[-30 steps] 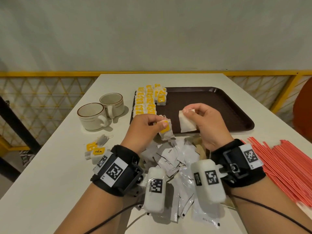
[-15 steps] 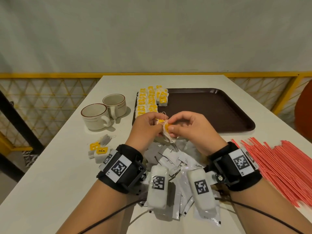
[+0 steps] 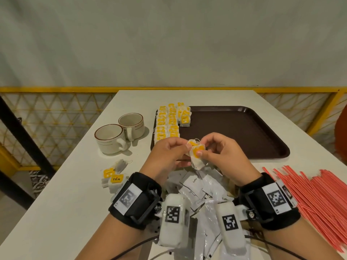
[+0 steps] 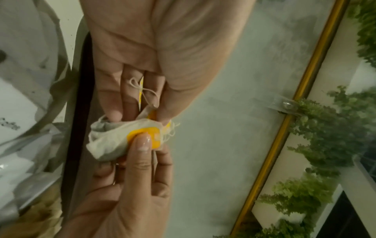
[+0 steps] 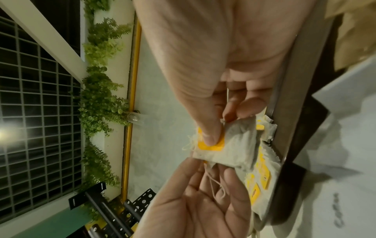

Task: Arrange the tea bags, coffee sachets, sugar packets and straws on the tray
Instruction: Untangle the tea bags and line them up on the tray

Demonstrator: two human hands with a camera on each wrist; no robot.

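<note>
While both hands meet just above the near edge of the tray [image 3: 244, 132], they share one tea bag [image 3: 197, 160] between them. The left hand [image 3: 169, 156] pinches the top of the bag with its finger and thumb, and the right hand [image 3: 225, 158] presses its thumb on the yellow tag [image 4: 142, 136] and grips the bag from the other side. A thin white string [image 4: 146, 91] loops loose between the left fingers. More tea bags [image 3: 169, 122] lie in neat rows at the far left corner of the tray, and most of the tray is bare. A few spare tea bags [image 3: 112, 177] sit near the left edge of the worktop [image 3: 56, 212], close to two cups [image 3: 120, 136]. White coffee sachets [image 3: 197, 186] lie in a heap under the wrists at the near edge, and red straws [image 3: 309, 194] fan out by the right edge. I think the string is the tricky bit. It could snag on a finger, and then the bag would get tugged when the hands part. If they pull too hard, the soft paper might rip and spill tea. If the tag is let go too soon, it may flop off the bag and spoil the tidy row. A dropped bag could also land in the sachets below.
</note>
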